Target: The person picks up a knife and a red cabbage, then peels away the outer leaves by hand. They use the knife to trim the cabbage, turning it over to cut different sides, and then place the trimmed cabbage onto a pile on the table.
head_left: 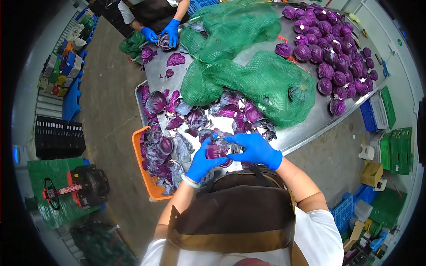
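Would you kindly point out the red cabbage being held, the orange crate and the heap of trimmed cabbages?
red cabbage (216, 151), head view, on its exposed purple face.
orange crate (135, 150), head view, on its left rim.
heap of trimmed cabbages (330, 44), head view, on a head near the middle.

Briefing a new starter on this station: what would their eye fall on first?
The pile of purple cabbages at the far right end of the steel table stands out, beside two green net sacks mid-table. Nearer, the left hand and right hand, both in blue gloves, hold one cabbage over loose purple leaves.
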### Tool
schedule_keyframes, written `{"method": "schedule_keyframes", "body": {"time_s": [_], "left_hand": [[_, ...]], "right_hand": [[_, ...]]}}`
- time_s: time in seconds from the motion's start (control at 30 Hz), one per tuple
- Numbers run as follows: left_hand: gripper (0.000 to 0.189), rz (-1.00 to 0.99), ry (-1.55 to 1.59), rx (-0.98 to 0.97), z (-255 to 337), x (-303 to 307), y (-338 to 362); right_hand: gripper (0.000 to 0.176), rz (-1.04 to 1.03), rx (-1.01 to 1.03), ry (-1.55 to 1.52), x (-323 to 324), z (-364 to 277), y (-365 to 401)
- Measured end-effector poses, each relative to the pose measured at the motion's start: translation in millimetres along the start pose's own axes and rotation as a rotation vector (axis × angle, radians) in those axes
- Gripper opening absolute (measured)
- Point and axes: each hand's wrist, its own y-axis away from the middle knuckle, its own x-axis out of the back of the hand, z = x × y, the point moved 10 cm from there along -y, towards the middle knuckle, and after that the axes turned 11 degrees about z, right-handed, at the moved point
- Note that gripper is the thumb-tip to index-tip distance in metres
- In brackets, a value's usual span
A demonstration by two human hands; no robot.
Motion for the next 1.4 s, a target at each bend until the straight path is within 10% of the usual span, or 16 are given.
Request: {"method": "schedule_keyframes", "body": {"time_s": [0.13,0.3,0.37,0.47,0.73,0.87,0.93,1.03,1.2,1.4], "left_hand": [[0.103,0.017,0.060,-0.038,3.7,-6.2,-2.3],[0.112,-0.029,-0.055,-0.148,26.5,-7.6,3.1],[0.114,0.016,-0.036,-0.254,48.9,-7.9,4.2],[0.118,0.076,-0.110,-0.249,51.4,-0.8,1.3],[0.113,-0.138,-0.150,-0.179,40.2,-9.1,-2.6],[0.113,-0.102,-0.004,-0.111,25.9,-6.5,-4.9],[0.117,-0.074,-0.074,-0.230,29.3,-0.4,-6.3],[0.119,-0.077,-0.118,-0.335,38.9,2.1,-1.8],[0.116,0.175,-0.643,-0.552,70.0,-0.8,4.5],[0.129,0.087,-0.261,-0.431,60.5,-8.6,4.6]], "right_hand": [[0.047,0.105,0.171,0.329,-24.7,-11.8,14.7],[0.017,0.480,-0.325,-0.019,22.6,87.4,10.9],[0.025,0.331,-0.431,0.138,30.8,108.5,12.6],[0.046,0.479,-0.158,-0.135,13.3,60.8,19.1],[0.040,-0.008,0.012,0.215,-3.0,-9.7,-2.4],[0.029,0.255,0.053,0.091,-6.1,6.3,-0.8],[0.015,0.467,-0.214,-0.060,4.6,52.4,-4.9],[0.024,0.238,-0.551,0.258,11.9,127.6,2.4],[0.033,0.389,-0.093,-0.217,9.7,-9.0,-19.9],[0.019,0.497,-0.228,0.044,7.1,63.5,-24.9]]}}
